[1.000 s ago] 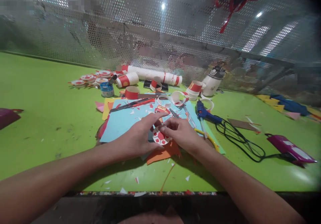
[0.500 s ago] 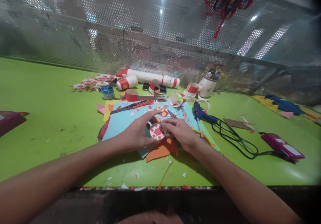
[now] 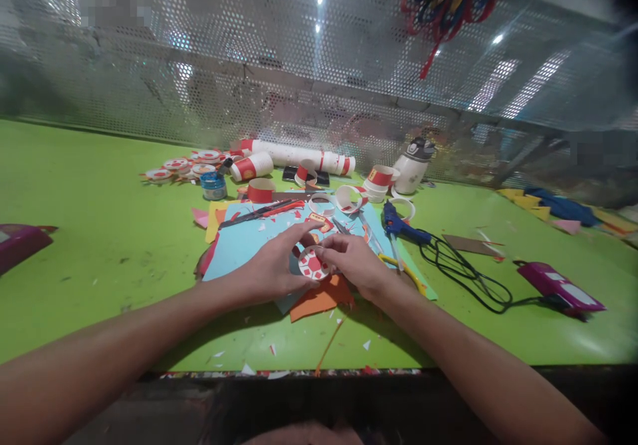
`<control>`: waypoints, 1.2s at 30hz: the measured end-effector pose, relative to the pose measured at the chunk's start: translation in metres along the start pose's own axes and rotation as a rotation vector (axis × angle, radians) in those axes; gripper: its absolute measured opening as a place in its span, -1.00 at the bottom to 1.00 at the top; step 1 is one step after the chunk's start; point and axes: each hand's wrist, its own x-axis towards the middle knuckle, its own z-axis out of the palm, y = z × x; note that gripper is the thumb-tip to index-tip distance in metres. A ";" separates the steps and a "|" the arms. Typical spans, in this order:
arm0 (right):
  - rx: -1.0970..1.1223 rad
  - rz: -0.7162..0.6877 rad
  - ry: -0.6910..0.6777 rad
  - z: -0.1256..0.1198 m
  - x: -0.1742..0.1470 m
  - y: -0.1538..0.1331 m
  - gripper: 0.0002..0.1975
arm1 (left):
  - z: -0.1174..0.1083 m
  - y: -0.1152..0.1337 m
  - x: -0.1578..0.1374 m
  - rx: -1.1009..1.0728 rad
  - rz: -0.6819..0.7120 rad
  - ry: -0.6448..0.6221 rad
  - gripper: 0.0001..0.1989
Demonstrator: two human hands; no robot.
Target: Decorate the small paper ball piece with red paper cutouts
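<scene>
A round white paper disc [image 3: 312, 267] with red patches, perhaps a cup bottom, is held at the middle of the work area. My left hand [image 3: 272, 262] curves around its left side, thumb along the lower edge and index finger raised over the top. With fingertips pinched together, my right hand [image 3: 356, 262] grips the disc's right edge. Orange paper [image 3: 321, 299] and a light blue sheet [image 3: 244, 239] lie beneath the hands. Close beyond them are red paper pieces [image 3: 321, 222] and a scissors blade [image 3: 341, 227].
A blue glue gun [image 3: 401, 224] with a black cord lies right of the sheet, near yellow-handled scissors [image 3: 411, 275]. Behind stand cut cup rings [image 3: 262, 190], a blue jar [image 3: 213, 184], a white cup stack [image 3: 299, 155] and a white bottle [image 3: 415, 166]. Purple devices [image 3: 558, 289] sit at both sides.
The disc has tilted slightly between my hands, and my right fingertips have shifted a little along its edge. The camera view has moved slightly.
</scene>
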 end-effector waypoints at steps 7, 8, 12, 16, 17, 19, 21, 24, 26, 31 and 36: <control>-0.019 -0.007 -0.006 0.001 0.000 0.002 -0.91 | 0.001 0.001 0.000 0.002 0.001 -0.004 -0.23; -0.022 -0.007 -0.008 0.001 0.000 0.002 -0.90 | 0.001 0.001 0.000 0.002 -0.006 -0.004 -0.23; -0.017 0.002 -0.033 0.002 0.000 0.004 -0.92 | 0.002 0.001 0.000 0.001 -0.023 -0.005 -0.24; -0.005 0.010 -0.049 0.003 -0.001 0.004 -0.95 | 0.002 0.000 -0.001 0.018 0.008 -0.013 -0.22; -0.003 0.012 -0.051 0.004 0.000 0.004 -0.95 | 0.002 -0.001 -0.001 0.020 0.015 -0.015 -0.22; -0.001 0.017 -0.046 0.005 0.000 0.004 -0.93 | 0.002 -0.001 -0.001 0.017 0.026 -0.020 -0.23; -0.004 0.021 -0.031 0.006 0.001 0.004 -0.92 | 0.002 -0.001 -0.001 0.012 0.038 -0.025 -0.23; -0.021 0.024 -0.015 0.007 0.000 0.003 -0.93 | 0.002 0.000 -0.001 0.019 0.042 -0.025 -0.24; -0.037 0.022 -0.015 0.005 -0.001 0.002 -0.94 | 0.002 0.000 -0.001 0.023 0.044 -0.022 -0.26; -0.097 0.002 -0.048 -0.004 -0.004 -0.003 -0.86 | 0.002 -0.005 -0.002 0.008 0.026 -0.019 -0.23; -0.136 -0.009 -0.038 -0.005 -0.002 -0.001 -0.87 | 0.003 -0.008 -0.003 -0.021 -0.022 -0.031 -0.15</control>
